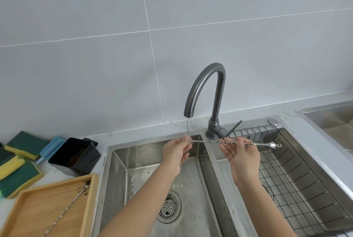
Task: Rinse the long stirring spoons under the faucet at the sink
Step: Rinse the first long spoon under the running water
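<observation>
A long twisted metal stirring spoon (pixel 212 142) lies level across the sink divider, its bowl (pixel 276 145) out to the right over the wire rack. My left hand (pixel 176 153) pinches its left tip right under the thin stream from the dark grey faucet (pixel 205 91). Further along the stem, my right hand (pixel 242 157) holds it between the fingers. A second long spoon (pixel 68 212) with brown residue near its bowl rests slanted in the wooden tray (pixel 84 215) at the lower left.
The left steel basin (pixel 133 162) is wet, with a round drain strainer (pixel 169 208). A wire rack (pixel 298 181) fills the right basin. A black square container (pixel 75 155), green and yellow sponges (pixel 19 168) and a blue brush (pixel 50 147) sit on the left counter.
</observation>
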